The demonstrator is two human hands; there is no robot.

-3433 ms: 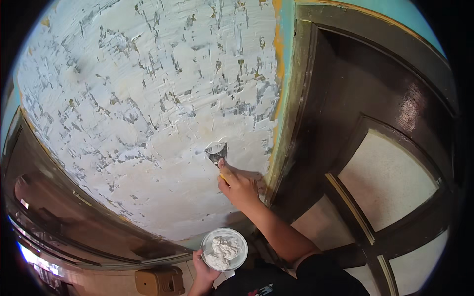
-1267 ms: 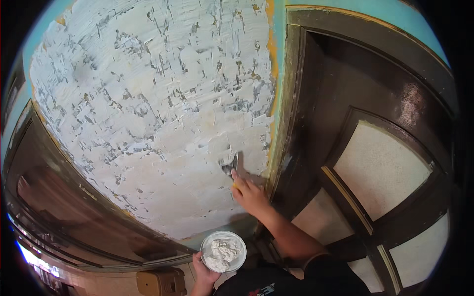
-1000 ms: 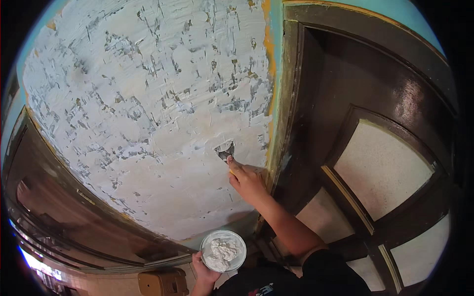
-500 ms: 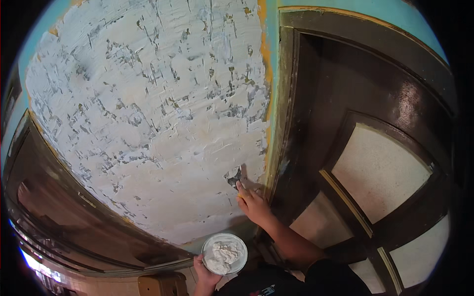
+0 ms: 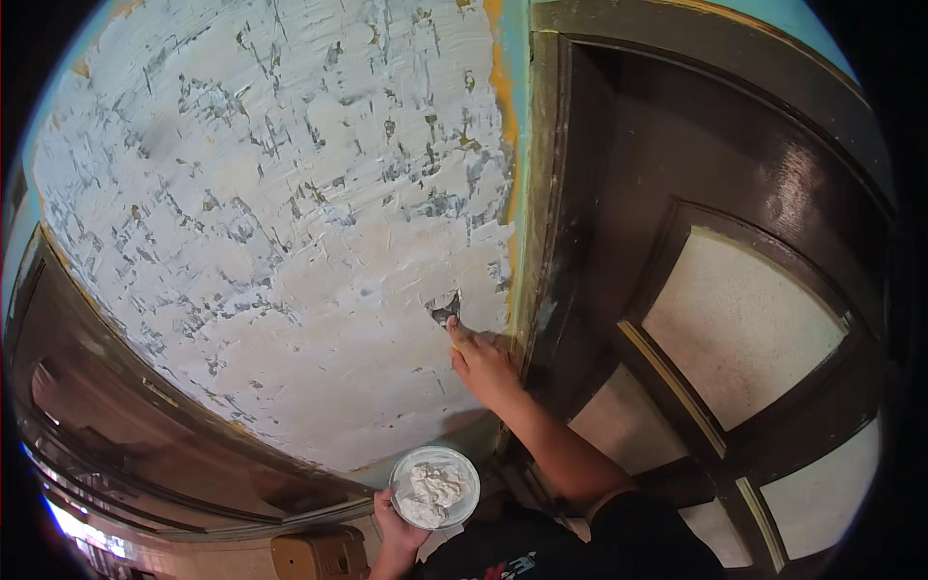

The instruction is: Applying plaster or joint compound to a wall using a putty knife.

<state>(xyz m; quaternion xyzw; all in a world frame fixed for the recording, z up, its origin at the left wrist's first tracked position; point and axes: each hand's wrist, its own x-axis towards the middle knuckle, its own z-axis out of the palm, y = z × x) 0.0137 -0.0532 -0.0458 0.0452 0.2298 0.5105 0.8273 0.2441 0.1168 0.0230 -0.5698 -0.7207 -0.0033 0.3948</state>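
My right hand (image 5: 480, 364) holds a small putty knife (image 5: 446, 309) with its blade pressed flat against the wall (image 5: 271, 222). The wall is covered with rough white filler over grey patches. The blade sits low on the wall, close to the dark wooden door frame (image 5: 551, 242). My left hand (image 5: 396, 522) holds a round white bowl (image 5: 435, 486) of white putty near my chest, below the wall's lower edge.
A dark wooden door (image 5: 735, 319) with frosted glass panels fills the right side. An orange and turquoise strip runs down the wall's right edge. Dark wooden furniture (image 5: 116, 435) curves along the lower left. A tan box-like object (image 5: 314, 553) sits at the bottom.
My right hand has moved the putty knife up and down over the lower right part of the wall; it is now slightly higher than half a second ago. The bowl has stayed in place.
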